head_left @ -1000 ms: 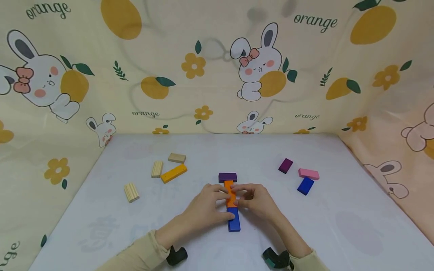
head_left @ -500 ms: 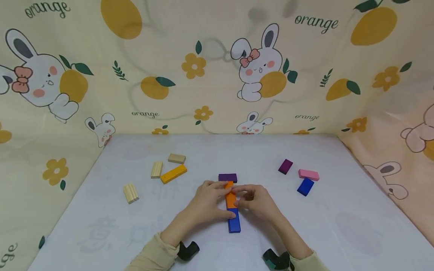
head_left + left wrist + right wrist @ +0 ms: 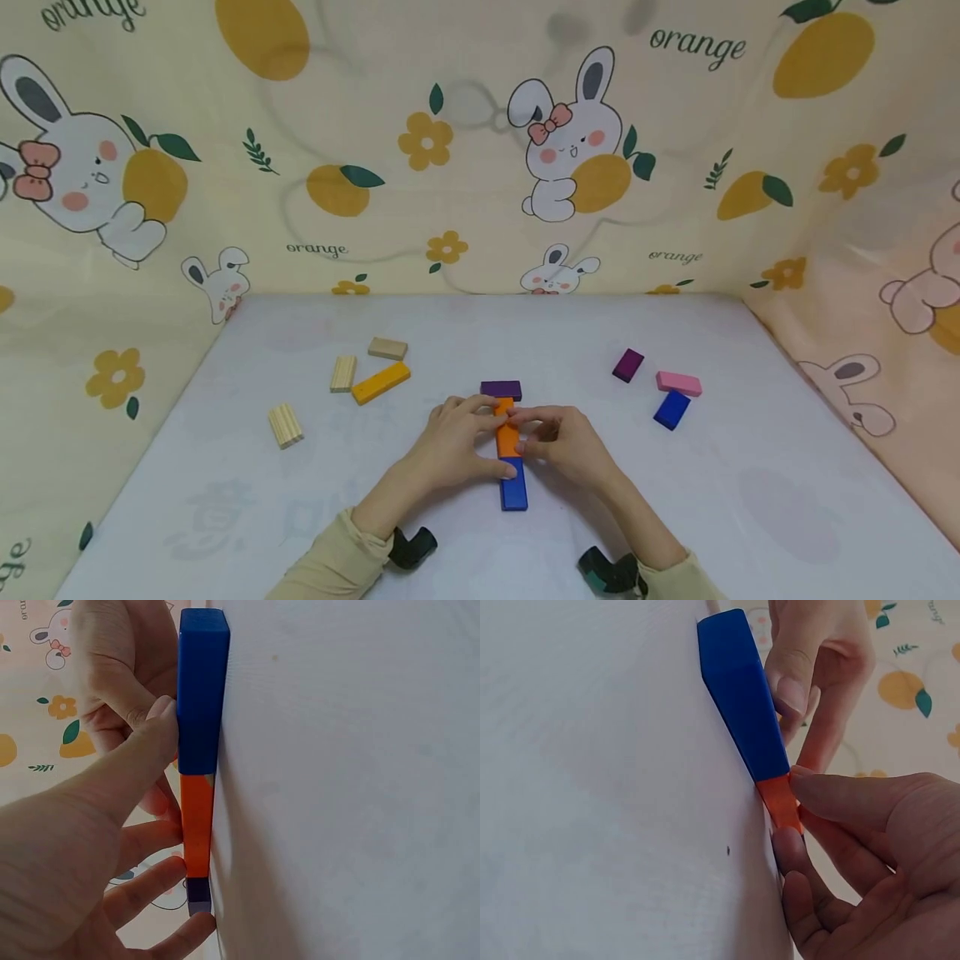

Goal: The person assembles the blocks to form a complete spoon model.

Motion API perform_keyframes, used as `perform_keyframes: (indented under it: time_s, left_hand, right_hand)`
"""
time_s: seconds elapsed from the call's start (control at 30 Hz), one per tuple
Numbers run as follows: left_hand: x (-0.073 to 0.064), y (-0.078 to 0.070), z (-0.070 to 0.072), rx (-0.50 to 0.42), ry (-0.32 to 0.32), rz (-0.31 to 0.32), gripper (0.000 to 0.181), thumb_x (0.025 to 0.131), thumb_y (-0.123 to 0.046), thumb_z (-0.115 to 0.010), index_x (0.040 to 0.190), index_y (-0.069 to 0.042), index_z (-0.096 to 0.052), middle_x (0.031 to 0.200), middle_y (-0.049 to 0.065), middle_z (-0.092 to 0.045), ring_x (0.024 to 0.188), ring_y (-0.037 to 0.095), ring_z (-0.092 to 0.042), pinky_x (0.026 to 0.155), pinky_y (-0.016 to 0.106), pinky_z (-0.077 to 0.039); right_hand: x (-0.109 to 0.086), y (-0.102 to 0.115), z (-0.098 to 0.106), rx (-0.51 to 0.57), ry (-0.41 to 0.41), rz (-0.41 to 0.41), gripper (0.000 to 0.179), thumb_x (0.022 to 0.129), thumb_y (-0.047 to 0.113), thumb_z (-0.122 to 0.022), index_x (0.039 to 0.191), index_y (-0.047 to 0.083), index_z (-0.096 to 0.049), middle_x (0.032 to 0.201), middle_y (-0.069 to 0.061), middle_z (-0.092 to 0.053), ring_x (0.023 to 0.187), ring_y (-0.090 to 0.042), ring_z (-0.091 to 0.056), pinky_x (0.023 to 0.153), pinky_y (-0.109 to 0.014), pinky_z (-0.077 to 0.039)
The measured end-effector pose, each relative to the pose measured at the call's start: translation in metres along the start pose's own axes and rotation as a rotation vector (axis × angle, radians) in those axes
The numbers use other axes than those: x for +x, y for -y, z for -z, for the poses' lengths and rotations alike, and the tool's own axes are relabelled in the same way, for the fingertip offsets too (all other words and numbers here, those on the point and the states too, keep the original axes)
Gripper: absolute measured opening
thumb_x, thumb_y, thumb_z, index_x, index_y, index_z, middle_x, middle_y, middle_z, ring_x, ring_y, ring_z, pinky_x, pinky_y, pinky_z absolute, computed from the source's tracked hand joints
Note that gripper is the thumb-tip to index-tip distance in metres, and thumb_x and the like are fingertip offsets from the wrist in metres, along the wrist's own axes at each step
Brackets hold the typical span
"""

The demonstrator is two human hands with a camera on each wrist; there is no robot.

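Observation:
Three flat blocks form a line pointing away on the white table: a blue block [image 3: 513, 496] nearest, an orange block [image 3: 507, 440] beyond it, and a dark purple block [image 3: 501, 389] crosswise at the far end. My left hand [image 3: 452, 446] rests its thumb on the blue block [image 3: 199, 697]; its spread fingers reach the orange block [image 3: 197, 825] and the purple one. From the other side, my right hand [image 3: 566, 446] holds the orange block [image 3: 780, 801] at its edge with thumb and curled fingers. Fingertips of both hands hide part of the orange block.
At the left lie a yellow-orange block [image 3: 381, 382] and several plain wood blocks, including a ridged one [image 3: 286, 426]. To the right are a plum block [image 3: 628, 365], a pink block [image 3: 678, 383] and another blue block [image 3: 672, 410]. A patterned cloth [image 3: 465, 150] stands behind.
The left forearm has swung slightly inward and the left index fingertip has shifted a little farther along the orange block. The right hand and blocks keep nearly the same arrangement; the view shifts slightly.

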State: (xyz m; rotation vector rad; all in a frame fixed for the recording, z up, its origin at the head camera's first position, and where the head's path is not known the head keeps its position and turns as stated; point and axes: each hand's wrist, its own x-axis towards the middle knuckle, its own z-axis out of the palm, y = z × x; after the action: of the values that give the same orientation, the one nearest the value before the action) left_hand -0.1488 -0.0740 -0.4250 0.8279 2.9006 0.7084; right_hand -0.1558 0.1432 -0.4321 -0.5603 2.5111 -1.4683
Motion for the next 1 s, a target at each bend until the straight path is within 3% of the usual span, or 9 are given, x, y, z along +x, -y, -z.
perform_keyframes:
  time_s: [0.23, 0.5, 0.8, 1.0]
  left_hand:
    - [-0.001, -0.002, 0.001, -0.002, 0.008, 0.000, 0.074, 0.077, -0.062, -0.074, 0.136, -0.018, -0.062, 0.144, 0.001, -0.048, 0.121, 0.031, -0.044, 0.099, 0.054, -0.037]
    - [-0.002, -0.002, 0.001, 0.004, -0.007, -0.010, 0.073, 0.077, -0.060, -0.076, 0.133, -0.014, -0.064, 0.144, 0.003, -0.048, 0.120, 0.032, -0.044, 0.099, 0.055, -0.037]
    - [-0.001, -0.001, -0.003, 0.009, -0.005, -0.010, 0.073, 0.077, -0.060, -0.076, 0.133, -0.014, -0.064, 0.144, 0.003, -0.048, 0.120, 0.031, -0.044, 0.099, 0.053, -0.038]
    - [0.000, -0.002, -0.004, 0.010, -0.007, -0.006, 0.073, 0.078, -0.059, -0.076, 0.133, -0.013, -0.063, 0.144, 0.003, -0.047, 0.121, 0.033, -0.044, 0.100, 0.054, -0.037]
  right_hand:
    - [-0.001, -0.001, 0.002, -0.036, -0.026, 0.002, 0.028, 0.085, 0.009, -0.078, 0.112, 0.015, -0.076, 0.112, 0.000, -0.070, 0.085, -0.020, -0.061, 0.074, -0.035, -0.053]
    - [-0.003, 0.000, 0.013, -0.047, -0.166, -0.093, 0.033, 0.085, 0.015, -0.079, 0.117, 0.015, -0.074, 0.104, -0.003, -0.069, 0.084, -0.021, -0.061, 0.071, -0.032, -0.053]
    - [-0.014, -0.002, 0.047, 0.028, -0.307, -0.158, 0.036, 0.088, 0.017, -0.077, 0.121, 0.005, -0.068, 0.114, -0.015, -0.065, 0.095, -0.027, -0.060, 0.075, -0.028, -0.053]
    - [-0.039, -0.020, 0.076, -0.050, -0.357, -0.163, 0.046, 0.082, 0.028, -0.082, 0.120, 0.005, -0.068, 0.114, -0.015, -0.065, 0.097, -0.026, -0.060, 0.071, -0.027, -0.051]
